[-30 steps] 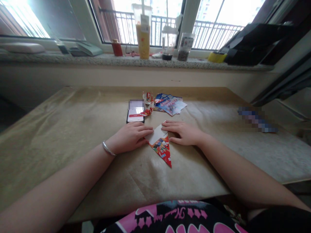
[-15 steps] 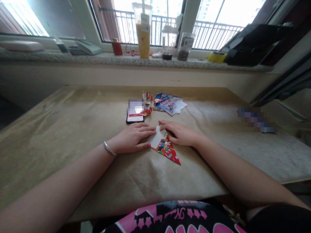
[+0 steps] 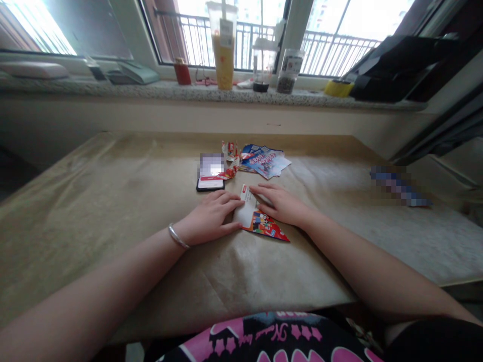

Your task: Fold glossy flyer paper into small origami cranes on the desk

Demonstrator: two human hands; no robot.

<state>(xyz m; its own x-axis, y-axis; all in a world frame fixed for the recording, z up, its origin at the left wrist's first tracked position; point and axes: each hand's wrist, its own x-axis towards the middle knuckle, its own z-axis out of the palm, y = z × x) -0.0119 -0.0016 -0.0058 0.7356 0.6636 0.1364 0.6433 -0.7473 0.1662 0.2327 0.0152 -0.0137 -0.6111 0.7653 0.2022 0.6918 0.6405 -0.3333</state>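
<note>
- Nearest to me, a black and pink shirt (image 3: 271, 344) filled the bottom of my view, right up against the bench (image 3: 166, 296).
- The folded paper (image 3: 245, 213) lay on the bench between my two hands, its red, printed corner pointing to the near right and its white part uppermost.
- My left hand (image 3: 212, 216), with a silver bracelet (image 3: 178, 236) at the wrist, lay low with its fingers stretched out and unclenched, their tips at the paper's left edge.
- My right hand (image 3: 287, 205) reached in from the other side, its fingers loosely extended over the paper's right edge and hiding part of it.
- Just past my left hand sat a phone (image 3: 210, 185), close enough to crowd the fingers on that side.
- A red and white paper shape (image 3: 231, 163) stood against the phone's right edge, and next to it spread a pile of blue leaflets (image 3: 266, 162).
- Well off to the right lay a blurred packet (image 3: 400, 187).
- Farthest away, the windowsill (image 3: 151, 93) carried a tall cup of yellow contents (image 3: 225, 60), a red bottle (image 3: 182, 73), a yellow roll (image 3: 337, 89) and a bulky black object (image 3: 392, 73).
</note>
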